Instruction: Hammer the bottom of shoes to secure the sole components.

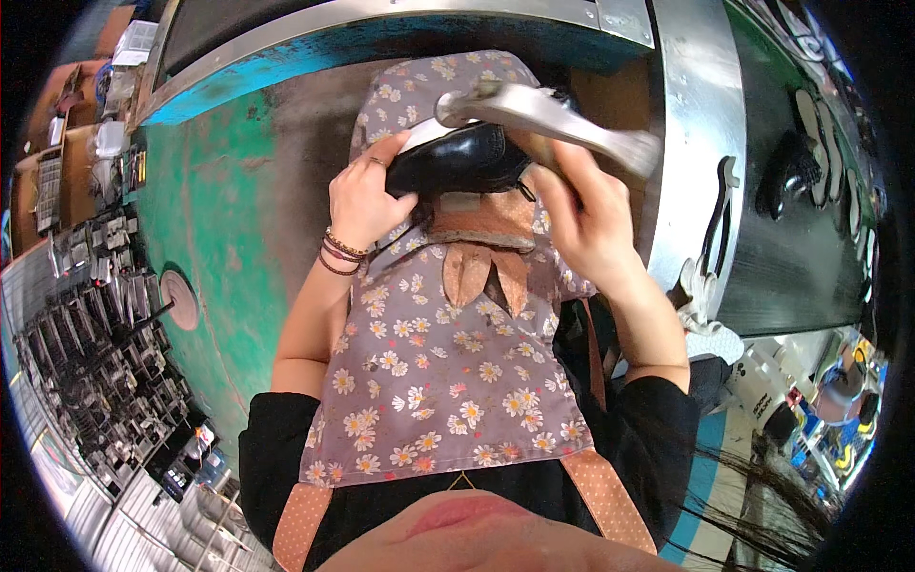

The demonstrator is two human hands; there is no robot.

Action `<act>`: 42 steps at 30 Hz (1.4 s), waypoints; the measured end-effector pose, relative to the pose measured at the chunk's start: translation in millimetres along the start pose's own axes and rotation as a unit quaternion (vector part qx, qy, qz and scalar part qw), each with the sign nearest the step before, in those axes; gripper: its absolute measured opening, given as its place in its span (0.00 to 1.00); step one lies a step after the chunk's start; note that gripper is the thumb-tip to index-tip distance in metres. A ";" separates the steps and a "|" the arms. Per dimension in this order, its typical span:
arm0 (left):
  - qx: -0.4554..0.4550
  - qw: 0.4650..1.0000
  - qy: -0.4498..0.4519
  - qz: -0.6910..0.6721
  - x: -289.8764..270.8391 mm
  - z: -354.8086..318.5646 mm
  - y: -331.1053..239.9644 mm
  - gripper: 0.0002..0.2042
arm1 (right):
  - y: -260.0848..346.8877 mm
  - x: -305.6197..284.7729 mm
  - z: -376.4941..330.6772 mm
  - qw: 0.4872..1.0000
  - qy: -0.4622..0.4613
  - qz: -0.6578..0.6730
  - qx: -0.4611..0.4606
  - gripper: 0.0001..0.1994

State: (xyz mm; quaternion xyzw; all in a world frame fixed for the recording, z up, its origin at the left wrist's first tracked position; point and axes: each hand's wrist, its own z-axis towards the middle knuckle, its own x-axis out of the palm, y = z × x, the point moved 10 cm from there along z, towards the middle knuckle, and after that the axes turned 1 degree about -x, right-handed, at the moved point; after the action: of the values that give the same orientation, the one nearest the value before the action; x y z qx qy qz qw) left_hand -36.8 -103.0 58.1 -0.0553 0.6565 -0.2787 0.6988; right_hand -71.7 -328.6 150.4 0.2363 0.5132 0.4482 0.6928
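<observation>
A glossy black shoe (448, 162) lies over my lap, with a pale strip along its far left side. My left hand (367, 195) grips its left end, thumb on the near side and fingers over the far side. My right hand (591, 205) is closed around the handle of a metal hammer (534, 107). The hammer head passes above the shoe, its round face at the left and its flared end at the right, slightly blurred. Most of the handle is hidden by the hand and the head. Under the shoe is my grey flowered apron (429, 372).
A metal-edged conveyor (701, 124) runs along the right, with a black-handled tool (720, 214), white gloves (701, 291) and black shoe parts (796, 176) there. A metal-edged bench (381, 29) crosses the far side. Racks of dark metal parts (91, 334) stand left.
</observation>
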 end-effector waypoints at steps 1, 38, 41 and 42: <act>-0.010 1.000 0.006 0.007 -0.9 1.5 1.2 0.32 | 10.0 -11.1 -1.0 0.999 -0.038 0.031 -0.013 0.12; -0.335 0.657 -0.085 -0.670 -80.4 241.2 65.0 0.11 | -27.0 47.4 -44.9 0.954 0.212 0.093 0.190 0.25; -0.331 0.665 -0.067 -0.666 -83.0 228.6 69.3 0.10 | -26.0 38.7 -49.8 0.944 0.203 0.133 0.222 0.27; -0.331 0.681 -0.035 -0.652 -87.4 221.7 65.9 0.10 | -29.1 37.6 -48.5 0.939 0.207 0.142 0.234 0.27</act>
State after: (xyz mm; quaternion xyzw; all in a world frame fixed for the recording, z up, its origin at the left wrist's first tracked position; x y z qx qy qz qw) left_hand 195.9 -71.3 135.7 -0.7067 0.4789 -0.4261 0.2994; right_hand -102.7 -316.8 91.2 0.3638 0.6970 0.4482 0.4253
